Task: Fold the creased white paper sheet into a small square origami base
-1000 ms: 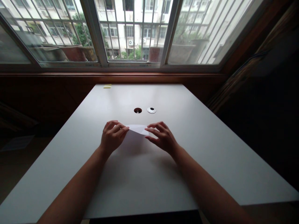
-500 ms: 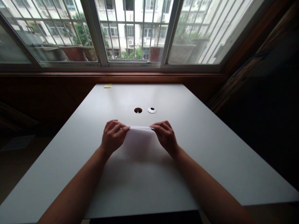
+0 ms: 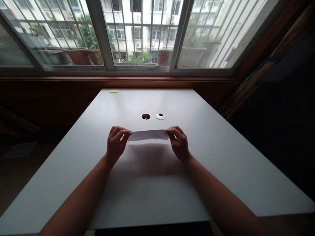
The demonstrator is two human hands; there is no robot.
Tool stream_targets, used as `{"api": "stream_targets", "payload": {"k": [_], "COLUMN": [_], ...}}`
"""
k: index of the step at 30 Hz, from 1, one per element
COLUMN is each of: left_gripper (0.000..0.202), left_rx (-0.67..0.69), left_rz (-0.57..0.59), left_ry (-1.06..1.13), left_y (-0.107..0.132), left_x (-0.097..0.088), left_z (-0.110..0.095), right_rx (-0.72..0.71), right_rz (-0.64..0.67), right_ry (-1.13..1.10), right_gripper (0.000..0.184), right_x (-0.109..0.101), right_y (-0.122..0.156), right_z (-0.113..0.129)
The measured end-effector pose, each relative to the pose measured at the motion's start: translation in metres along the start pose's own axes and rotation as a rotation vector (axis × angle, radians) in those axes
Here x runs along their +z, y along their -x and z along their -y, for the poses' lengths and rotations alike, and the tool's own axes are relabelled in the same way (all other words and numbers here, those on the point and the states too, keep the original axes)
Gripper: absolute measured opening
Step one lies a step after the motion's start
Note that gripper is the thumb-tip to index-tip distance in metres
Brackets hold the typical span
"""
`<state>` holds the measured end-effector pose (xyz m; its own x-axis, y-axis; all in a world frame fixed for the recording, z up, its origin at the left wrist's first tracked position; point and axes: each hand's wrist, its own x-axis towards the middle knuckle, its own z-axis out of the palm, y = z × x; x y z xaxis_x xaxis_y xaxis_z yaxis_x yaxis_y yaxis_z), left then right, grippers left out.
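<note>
- Fingers [image 3: 123,132] of the left hand [image 3: 116,141] are pressed together in a pinch on the left end of a white paper strip [image 3: 148,134].
- Fingers [image 3: 173,131] of the right hand [image 3: 180,143] pinch the strip's right end the same way.
- Between the 2 sets of fingertips the strip runs level and taut, raised off the white table [image 3: 147,196], with its shadow on the tabletop just nearer than the fingers.
- Just beyond the fingers sit 2 round things: a dark hole [image 3: 146,116] and, beside it on the right, a white ring cap [image 3: 160,116].
- Well beyond the left fingers, at the table's far edge, lies a small yellow note [image 3: 114,91].
- Farthest off, a barred window [image 3: 142,32].
</note>
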<state>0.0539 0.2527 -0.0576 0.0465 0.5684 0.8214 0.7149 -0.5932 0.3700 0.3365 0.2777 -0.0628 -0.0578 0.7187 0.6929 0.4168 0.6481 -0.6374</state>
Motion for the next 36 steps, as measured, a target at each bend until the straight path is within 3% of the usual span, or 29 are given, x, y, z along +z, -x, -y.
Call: {"api": "stream_targets", "payload": {"k": [8, 14, 19, 24, 32, 36], "left_gripper": [0.010, 0.020, 0.028, 0.027, 0.023, 0.027], "left_rx": [-0.293, -0.481, -0.622, -0.559, -0.295, -0.299], "left_rz": [-0.077, -0.054, -0.033, 0.076, 0.358, 0.582], "left_ry": [0.254, 0.390, 0.542, 0.466, 0.292, 0.321], "left_y": [-0.001, 0.002, 0.006, 0.007, 0.007, 0.009], "left_x": [0.002, 0.007, 0.015, 0.016, 0.015, 0.015], "left_z": [0.001, 0.016, 0.026, 0.027, 0.018, 0.013], "right_rx": [0.081, 0.302, 0.387, 0.432, 0.477, 0.487], "right_rz": [0.039, 0.092, 0.156, 0.218, 0.322, 0.391], "right_ry": [-0.064, -0.199, -0.189, -0.221, -0.254, -0.307], "right_gripper": [0.018, 0.018, 0.025, 0.029, 0.036, 0.038], "right_x": [0.000, 0.005, 0.007, 0.009, 0.013, 0.014], "right_y": [0.001, 0.007, 0.007, 0.007, 0.009, 0.009], "right_z": [-0.002, -0.022, -0.026, -0.023, -0.026, -0.025]}}
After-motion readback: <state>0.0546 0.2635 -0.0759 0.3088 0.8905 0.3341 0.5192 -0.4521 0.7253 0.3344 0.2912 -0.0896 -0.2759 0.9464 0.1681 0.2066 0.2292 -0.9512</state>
